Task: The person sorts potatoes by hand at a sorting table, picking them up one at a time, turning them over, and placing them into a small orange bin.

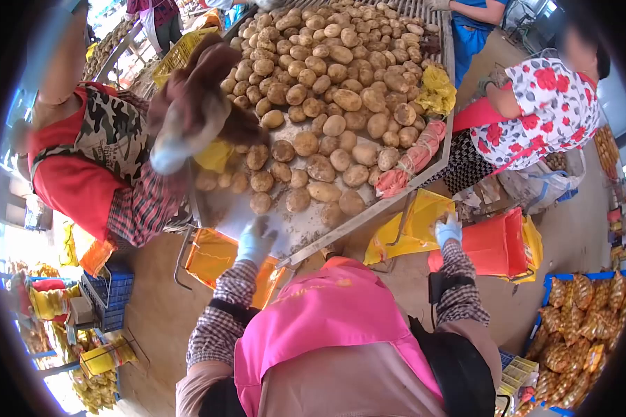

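My left hand [256, 240], in a pale blue glove, is over the near left corner of the metal sorting table [302, 251]. Its fingers are stretched out, slightly blurred, and hold nothing I can see. Potatoes [298, 200] with dirty skins lie just beyond it. My right hand [448, 231], gloved alike, is off the table's right side, between a yellow bag [421, 221] and a red bag [490, 243]. Its fingers are curled; whatever they may hold is too small to make out. Below my left hand hangs an orange bag [212, 260].
A tied pink bundle [414, 160] and a crumpled yellow bag [437, 92] lie along the table's right rim. A person [83, 153] at left waves a blurred dark cloth [205, 97]; another person [542, 111] works at right. Filled potato bags [581, 326] are stacked lower right.
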`<state>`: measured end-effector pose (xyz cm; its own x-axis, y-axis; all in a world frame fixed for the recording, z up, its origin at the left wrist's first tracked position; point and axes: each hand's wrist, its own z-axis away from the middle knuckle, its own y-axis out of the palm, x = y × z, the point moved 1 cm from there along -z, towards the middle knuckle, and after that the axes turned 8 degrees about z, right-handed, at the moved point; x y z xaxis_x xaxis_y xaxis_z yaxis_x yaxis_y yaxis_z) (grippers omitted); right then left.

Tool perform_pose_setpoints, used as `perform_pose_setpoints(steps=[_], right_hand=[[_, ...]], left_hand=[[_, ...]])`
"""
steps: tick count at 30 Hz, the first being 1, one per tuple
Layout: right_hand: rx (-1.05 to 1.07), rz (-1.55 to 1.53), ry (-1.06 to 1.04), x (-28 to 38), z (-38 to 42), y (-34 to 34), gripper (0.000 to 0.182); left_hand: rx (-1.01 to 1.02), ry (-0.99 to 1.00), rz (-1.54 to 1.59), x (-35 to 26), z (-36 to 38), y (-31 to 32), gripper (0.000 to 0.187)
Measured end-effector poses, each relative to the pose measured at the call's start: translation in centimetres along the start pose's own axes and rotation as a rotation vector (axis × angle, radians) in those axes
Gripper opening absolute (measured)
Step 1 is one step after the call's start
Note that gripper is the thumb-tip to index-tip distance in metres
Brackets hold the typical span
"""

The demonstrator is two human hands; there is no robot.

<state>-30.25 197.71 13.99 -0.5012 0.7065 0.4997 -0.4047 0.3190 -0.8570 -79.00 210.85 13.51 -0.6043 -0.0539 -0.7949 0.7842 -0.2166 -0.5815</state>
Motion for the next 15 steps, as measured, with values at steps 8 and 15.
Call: perform_pose_setpoints(steps=[8,15], right_hand=[[0.446,0.513,-1.153,23.4,4.4,9.3,0.027],[0.750,0.641,-1.274,27.6,8.5,15.7,0.046]], left_hand=[[-0.053,0.003,-0.425,-4.3,-6.6,1.3,0.077],[0.003,-0.222,-0.203,-0.1,-6.5,0.6,0.069]])
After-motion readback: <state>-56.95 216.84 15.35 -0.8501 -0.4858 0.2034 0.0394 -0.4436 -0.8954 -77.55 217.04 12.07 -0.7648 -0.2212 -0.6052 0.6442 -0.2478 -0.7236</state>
